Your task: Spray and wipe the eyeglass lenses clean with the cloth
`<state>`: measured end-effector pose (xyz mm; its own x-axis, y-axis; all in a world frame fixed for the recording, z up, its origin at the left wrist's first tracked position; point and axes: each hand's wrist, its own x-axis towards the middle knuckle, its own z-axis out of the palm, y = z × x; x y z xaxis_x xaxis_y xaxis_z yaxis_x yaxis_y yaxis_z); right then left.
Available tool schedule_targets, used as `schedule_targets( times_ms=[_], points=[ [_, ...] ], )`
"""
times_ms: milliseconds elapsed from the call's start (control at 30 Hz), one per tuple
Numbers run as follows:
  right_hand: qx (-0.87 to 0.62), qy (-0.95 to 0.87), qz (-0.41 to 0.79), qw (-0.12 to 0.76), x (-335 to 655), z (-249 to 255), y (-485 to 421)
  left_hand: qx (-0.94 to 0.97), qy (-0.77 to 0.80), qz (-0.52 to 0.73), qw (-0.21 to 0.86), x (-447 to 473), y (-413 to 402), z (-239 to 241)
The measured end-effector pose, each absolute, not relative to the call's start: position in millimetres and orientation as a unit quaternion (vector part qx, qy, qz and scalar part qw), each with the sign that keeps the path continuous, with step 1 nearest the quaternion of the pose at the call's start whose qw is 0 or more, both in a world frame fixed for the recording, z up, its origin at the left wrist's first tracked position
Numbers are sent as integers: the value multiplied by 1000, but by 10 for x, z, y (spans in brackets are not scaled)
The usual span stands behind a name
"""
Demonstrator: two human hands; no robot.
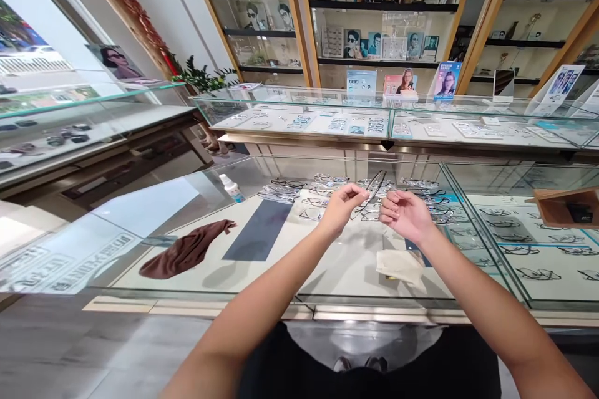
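Note:
My left hand [345, 207] pinches a pair of dark-framed eyeglasses [375, 183] between thumb and fingers, above the glass counter. The eyeglasses are tilted, with one end pointing up. Just to their right is my right hand [403, 214], its fingers curled in toward the palm; whether something small is inside them is hidden. Below my right hand lies a cream-coloured cloth or paper [400, 267]. Rows of eyeglasses [283, 191] show behind and beside both hands.
A brown cloth [187, 250] and a white spray bottle [231, 188] are on the counter at left, near a dark grey strip [259, 230]. On the right sits a wooden box [564, 207]. Glass display cases [299, 132] stand beyond; the counter's front glass edge [327, 300] runs before me.

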<state>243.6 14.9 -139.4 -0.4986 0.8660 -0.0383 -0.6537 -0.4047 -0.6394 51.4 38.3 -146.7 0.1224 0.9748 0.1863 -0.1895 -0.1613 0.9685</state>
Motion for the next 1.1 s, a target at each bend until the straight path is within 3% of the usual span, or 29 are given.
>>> schedule_targets(
  times_ms=[400, 567, 767, 1100],
  points=[
    [-220, -328, 779, 487, 2393, -1311, -3, 440, 327, 546, 634, 459, 122, -1459],
    [-372, -499, 601, 502, 2260, -1436, -32, 422, 320, 558, 640, 484, 130, -1502],
    [-401, -589, 473, 518, 2163, -1484, -67, 436, 326, 543, 639, 534, 133, -1556],
    [-403, -550, 498, 536, 2209, -1462, -67, 483, 376, 483, 626, 484, 207, -1548]
  ],
)
